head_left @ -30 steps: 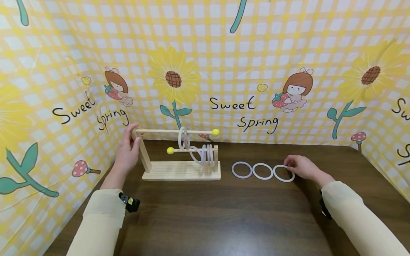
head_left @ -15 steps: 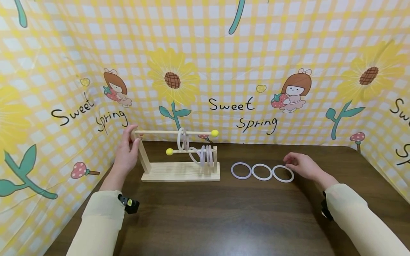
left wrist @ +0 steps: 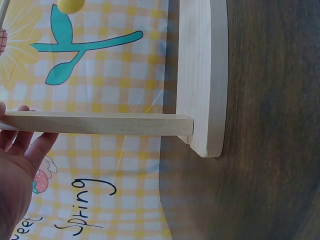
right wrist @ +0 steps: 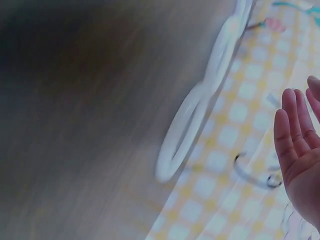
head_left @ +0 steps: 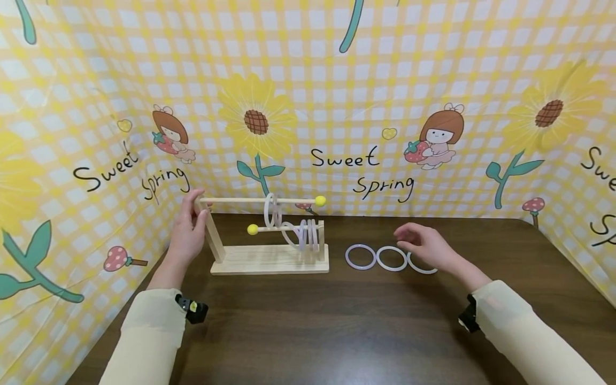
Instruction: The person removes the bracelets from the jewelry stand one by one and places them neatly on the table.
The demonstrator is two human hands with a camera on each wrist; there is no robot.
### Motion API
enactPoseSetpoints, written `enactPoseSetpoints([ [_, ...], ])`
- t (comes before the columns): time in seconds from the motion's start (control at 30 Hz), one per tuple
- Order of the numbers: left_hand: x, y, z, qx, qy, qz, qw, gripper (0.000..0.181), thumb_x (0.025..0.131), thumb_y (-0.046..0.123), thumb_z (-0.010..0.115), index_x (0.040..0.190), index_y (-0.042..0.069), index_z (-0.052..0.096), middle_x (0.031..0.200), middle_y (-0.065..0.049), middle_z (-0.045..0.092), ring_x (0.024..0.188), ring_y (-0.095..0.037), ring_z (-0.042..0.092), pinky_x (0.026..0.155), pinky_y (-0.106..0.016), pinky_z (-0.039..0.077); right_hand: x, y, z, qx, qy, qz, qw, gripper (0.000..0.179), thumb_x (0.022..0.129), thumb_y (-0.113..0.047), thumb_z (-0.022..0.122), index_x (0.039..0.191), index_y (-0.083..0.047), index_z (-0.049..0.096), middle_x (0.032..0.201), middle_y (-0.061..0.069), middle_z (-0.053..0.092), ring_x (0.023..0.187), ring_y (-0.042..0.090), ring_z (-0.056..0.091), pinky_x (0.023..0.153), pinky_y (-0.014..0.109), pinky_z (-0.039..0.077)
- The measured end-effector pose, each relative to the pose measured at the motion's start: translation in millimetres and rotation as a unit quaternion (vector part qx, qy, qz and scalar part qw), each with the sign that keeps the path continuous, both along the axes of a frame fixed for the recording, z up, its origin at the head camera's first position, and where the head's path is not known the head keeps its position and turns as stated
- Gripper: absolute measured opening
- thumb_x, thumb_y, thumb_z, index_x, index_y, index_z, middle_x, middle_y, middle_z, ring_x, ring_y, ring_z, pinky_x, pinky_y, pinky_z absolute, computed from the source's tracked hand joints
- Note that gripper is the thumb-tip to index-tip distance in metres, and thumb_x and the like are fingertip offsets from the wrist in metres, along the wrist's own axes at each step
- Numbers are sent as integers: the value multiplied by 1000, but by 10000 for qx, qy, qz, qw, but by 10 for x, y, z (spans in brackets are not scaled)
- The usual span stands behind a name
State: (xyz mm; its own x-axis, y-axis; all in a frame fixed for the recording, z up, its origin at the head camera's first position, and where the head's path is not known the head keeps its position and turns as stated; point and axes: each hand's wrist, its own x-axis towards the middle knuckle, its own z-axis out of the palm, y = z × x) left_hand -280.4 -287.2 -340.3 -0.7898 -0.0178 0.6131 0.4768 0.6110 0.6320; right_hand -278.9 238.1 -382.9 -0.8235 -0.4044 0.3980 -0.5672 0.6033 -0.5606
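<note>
At the left of the head view, my left hand [head_left: 189,232] grips the top of the tall post of a wooden ring stand [head_left: 269,259]. The left wrist view has fingers and thumb about that post [left wrist: 110,124]. My right hand [head_left: 425,246] is over the row of rings on the table, its fingers loosely bent with nothing between them. It partly covers the rightmost white ring [head_left: 423,271]. Left of that lie another white ring [head_left: 377,262] and a pale purple ring [head_left: 347,262], side by side. In the right wrist view the right fingers [right wrist: 285,135] are held apart from the rings.
Several pale rings hang on the stand's upper rod [head_left: 236,200] and lower rod [head_left: 269,229]; each rod has a yellow ball end. A patterned yellow check cloth [head_left: 308,80] rises behind and beside the dark wooden table [head_left: 308,321].
My right hand has let go of the rightmost ring, lifted, and moved left over the row. The left hand stays on the post.
</note>
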Motion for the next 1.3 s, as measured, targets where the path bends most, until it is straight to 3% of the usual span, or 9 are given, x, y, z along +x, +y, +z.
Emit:
enactPoseSetpoints([
  [0.4,-13,-6,-10,-24,79,15,10000,44,102,2,42,144,13,35,120,-26,58,100,-30,54,73,-16,38,131,-579,84,-1142,-337,306,9924,21,89,2,68,109,0,64,98,13,69,86,19,62,72,27,48],
  [0.7,1,2,2,6,49,9,10000,44,102,1,42,144,13,35,120,-26,58,102,-31,55,75,-15,38,431,-1066,427,-1790,-399,483,9818,19,88,6,66,107,7,62,98,19,67,85,26,63,72,32,49],
  [1.3,8,6,1,74,52,8,10000,43,102,1,43,143,10,36,119,-25,59,107,-33,55,78,-14,38,410,-1708,497,-2669,-571,1050,9563,26,90,7,63,115,12,57,112,28,61,94,39,61,76,40,49],
])
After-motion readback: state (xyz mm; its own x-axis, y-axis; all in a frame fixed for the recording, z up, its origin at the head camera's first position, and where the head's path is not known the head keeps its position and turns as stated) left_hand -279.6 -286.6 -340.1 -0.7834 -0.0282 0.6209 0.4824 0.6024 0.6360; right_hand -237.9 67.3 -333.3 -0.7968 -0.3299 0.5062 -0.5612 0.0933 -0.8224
